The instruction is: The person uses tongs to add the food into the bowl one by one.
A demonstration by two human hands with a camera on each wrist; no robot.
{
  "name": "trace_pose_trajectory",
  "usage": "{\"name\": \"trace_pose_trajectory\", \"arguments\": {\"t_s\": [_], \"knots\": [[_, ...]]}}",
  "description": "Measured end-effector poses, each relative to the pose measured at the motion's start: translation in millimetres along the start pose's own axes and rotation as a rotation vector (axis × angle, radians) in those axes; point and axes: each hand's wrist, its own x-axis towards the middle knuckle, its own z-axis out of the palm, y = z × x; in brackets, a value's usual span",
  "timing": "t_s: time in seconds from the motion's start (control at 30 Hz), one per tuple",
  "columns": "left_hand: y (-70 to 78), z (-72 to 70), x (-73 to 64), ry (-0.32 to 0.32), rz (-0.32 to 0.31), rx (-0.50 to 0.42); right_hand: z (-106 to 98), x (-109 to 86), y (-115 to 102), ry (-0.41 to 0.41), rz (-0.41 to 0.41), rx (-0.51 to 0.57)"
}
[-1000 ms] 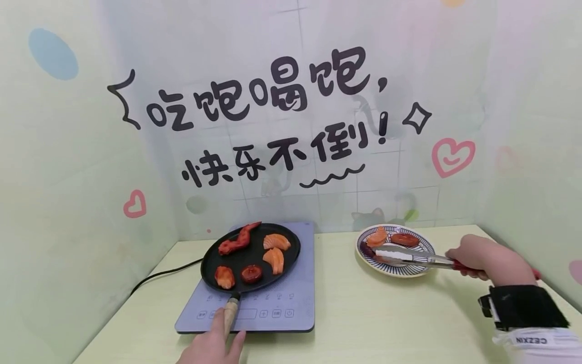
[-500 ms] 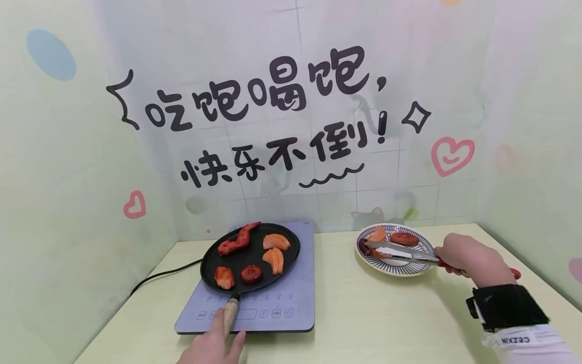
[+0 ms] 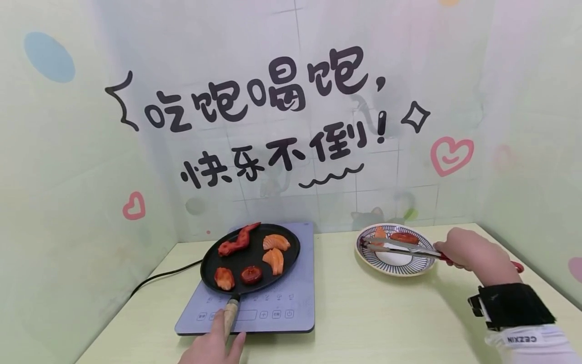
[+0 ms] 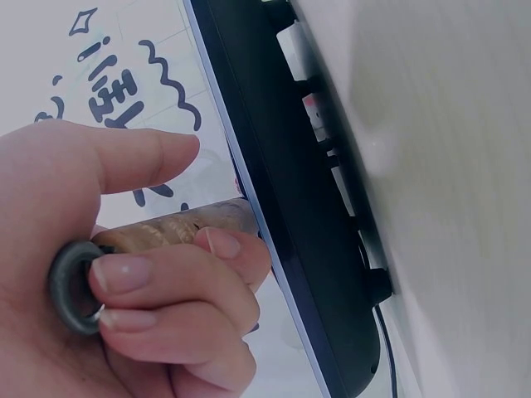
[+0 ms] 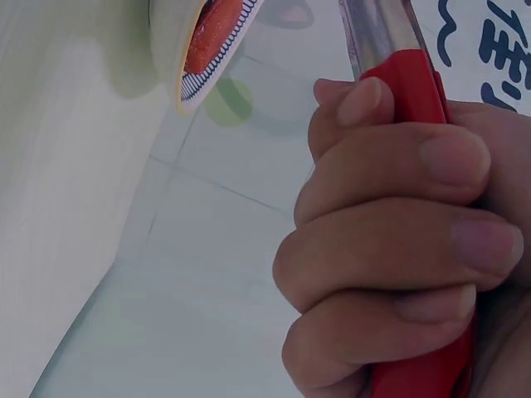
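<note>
My left hand point(image 3: 209, 344) grips the wooden handle point(image 4: 174, 228) of a black frying pan point(image 3: 234, 263), fingers curled round it and thumb raised apart. The pan holds a red wing-like piece point(image 3: 236, 242), two salmon slices point(image 3: 274, 260), a round glossy brown piece point(image 3: 251, 274) and an orange-red piece point(image 3: 225, 278). My right hand point(image 3: 475, 255) holds red-handled metal tongs point(image 3: 404, 246) over a striped plate point(image 3: 418, 267). A small dark piece point(image 3: 362, 241) shows at the tongs' tips; whether they pinch it I cannot tell. A salmon slice point(image 3: 379, 233) and a reddish-brown oval piece point(image 3: 404, 237) lie behind the tongs.
Under the pan is a lavender induction cooker point(image 3: 300, 303), its black cord point(image 3: 159, 274) trailing left. Cooker and plate stand on a pale table point(image 3: 354, 318). A printed backdrop point(image 3: 318, 202) encloses the back and sides.
The tongs first moved left over the plate, then their tips rose slightly. The dark and orange piece seen beneath them is now mostly out of sight. My left hand and the pan stayed put.
</note>
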Motion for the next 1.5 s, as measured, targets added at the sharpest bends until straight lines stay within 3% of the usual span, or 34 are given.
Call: {"name": "trace_pose_trajectory", "arguments": {"t_s": [0.7,1.13,1.33,1.5], "knots": [[3.5,-0.3,-0.8,-0.009,-0.033,0.017,-13.4,-4.2,-0.9,0.041,-0.046,-0.015],[3.6,-1.7,-2.2,-0.005,-0.025,0.002,-7.7,-11.2,-50.8,0.106,0.012,0.003],[4.5,-5.0,-3.4,-0.019,-0.005,-0.013,-0.3,-18.1,-87.7,0.241,-0.098,-0.017],[3.5,-3.9,-3.6,-0.018,0.003,-0.017,20.2,-23.6,-120.1,0.369,-0.213,-0.101]]}}
